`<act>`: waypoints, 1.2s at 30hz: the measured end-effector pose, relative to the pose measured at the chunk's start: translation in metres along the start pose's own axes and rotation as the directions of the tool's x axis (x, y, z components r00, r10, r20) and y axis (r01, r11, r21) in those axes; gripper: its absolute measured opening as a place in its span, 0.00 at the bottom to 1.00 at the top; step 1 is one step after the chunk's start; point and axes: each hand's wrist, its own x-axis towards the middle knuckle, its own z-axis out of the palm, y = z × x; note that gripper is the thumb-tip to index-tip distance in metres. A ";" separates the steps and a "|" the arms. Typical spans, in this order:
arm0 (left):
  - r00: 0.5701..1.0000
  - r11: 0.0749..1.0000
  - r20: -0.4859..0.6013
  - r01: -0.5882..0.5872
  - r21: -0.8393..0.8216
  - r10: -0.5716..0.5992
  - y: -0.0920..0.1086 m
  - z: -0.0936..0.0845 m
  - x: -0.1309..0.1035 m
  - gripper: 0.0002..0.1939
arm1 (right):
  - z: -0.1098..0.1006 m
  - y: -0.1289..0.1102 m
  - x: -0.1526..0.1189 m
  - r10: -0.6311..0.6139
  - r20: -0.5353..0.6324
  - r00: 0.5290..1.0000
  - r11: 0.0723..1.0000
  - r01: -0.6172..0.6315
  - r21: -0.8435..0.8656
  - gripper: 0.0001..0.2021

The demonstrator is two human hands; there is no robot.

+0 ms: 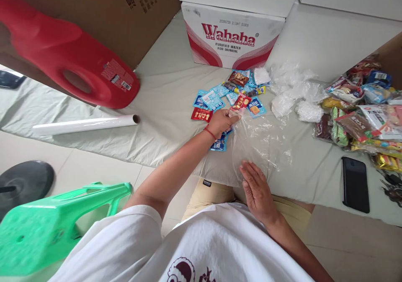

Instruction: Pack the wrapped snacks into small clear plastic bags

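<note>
The left hand [224, 123], with a thin red cord on its wrist, is positioned at the far left corner of a clear, thin plastic bag [264, 142]. Its fingers are bent and narrow, placed at the near end of a small red foil packet [241, 102]; whether they grip the packet, the bag film or both cannot be told. The right hand [256, 185] is flat, fingers extended and side by side, at the near edge of the bag; it grips nothing.

The bag lies spread and wrinkled on the cloth-covered worktop [160, 106]. The red foil packet lies over a loose group of flat blue printed packets [213, 100], beyond the left hand. A second, darker red rectangular packet [201, 114] is at the group's left side; a brown printed packet [239, 78] is at its far side.

Right of the group: crumpled clear plastic bags [297, 81], then a heap of multicoloured snack packets [353, 125]. Nearer the edge: a black smartphone [355, 184]. Behind the group: a white-and-red printed carton [232, 35]. Left side: a large red plastic jug [97, 64] and, in front of it, a white tube [84, 125], lying lengthwise.
</note>
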 end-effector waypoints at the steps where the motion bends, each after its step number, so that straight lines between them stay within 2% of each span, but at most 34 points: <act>1: 1.000 1.000 0.007 0.002 -0.023 -0.002 0.002 -0.002 0.001 0.18 | -0.001 0.000 -0.001 -0.011 0.008 1.000 1.000 0.011 -0.008 0.31; 6: 0.995 0.991 0.101 0.031 -0.133 -0.018 0.011 -0.013 0.005 0.14 | -0.003 0.001 -0.009 -0.009 0.037 0.999 0.997 0.012 -0.070 0.31; 11: 0.982 0.973 0.184 0.084 -0.214 -0.044 0.010 -0.023 0.002 0.09 | -0.007 0.003 -0.011 0.016 0.036 0.999 0.994 -0.012 -0.113 0.29; 13: 0.990 0.992 0.139 0.039 -0.120 -0.023 0.008 -0.027 0.000 0.08 | -0.012 0.005 -0.008 0.033 0.007 0.999 0.992 -0.032 -0.125 0.26; 17: 0.997 0.968 0.028 -0.081 0.239 0.076 0.001 -0.028 -0.003 0.07 | -0.026 0.007 -0.005 0.036 0.001 0.999 0.988 -0.035 -0.147 0.20; 20: 0.986 0.910 0.074 -0.168 0.380 0.151 -0.004 -0.025 -0.005 0.07 | -0.039 0.002 -0.008 0.013 0.060 0.998 0.991 -0.005 -0.133 0.15; 22: 0.982 0.887 0.115 -0.186 0.423 0.151 -0.007 -0.021 -0.007 0.07 | -0.049 -0.003 -0.010 0.008 0.063 0.998 0.995 -0.002 -0.096 0.12; 26: 0.970 0.828 0.134 -0.242 0.506 0.202 -0.011 -0.015 -0.014 0.09 | -0.068 -0.007 0.001 0.001 -0.147 0.989 0.994 -0.016 -0.104 0.09; 28: 0.962 0.804 0.161 -0.272 0.529 0.219 -0.013 -0.013 -0.017 0.10 | -0.069 -0.005 0.015 -0.025 -0.197 0.980 0.985 -0.009 -0.171 0.09; 30: 0.964 0.804 0.182 -0.261 0.535 0.192 -0.014 -0.014 -0.019 0.09 | -0.061 -0.002 0.029 -0.068 -0.118 0.991 0.971 0.038 -0.236 0.11; 32: 0.972 0.815 0.166 -0.230 0.533 0.166 -0.016 -0.017 -0.020 0.07 | -0.045 0.001 0.040 -0.138 0.038 0.990 0.956 0.143 -0.258 0.15; 34: 0.981 0.832 0.096 -0.195 0.520 0.170 -0.017 -0.024 -0.021 0.03 | -0.024 0.002 0.045 -0.216 0.171 0.961 0.939 0.253 -0.233 0.19; 36: 0.976 0.863 -0.037 -0.174 0.475 0.217 -0.017 -0.030 -0.027 0.09 | -0.005 0.001 0.044 -0.253 0.239 0.937 0.930 0.304 -0.208 0.22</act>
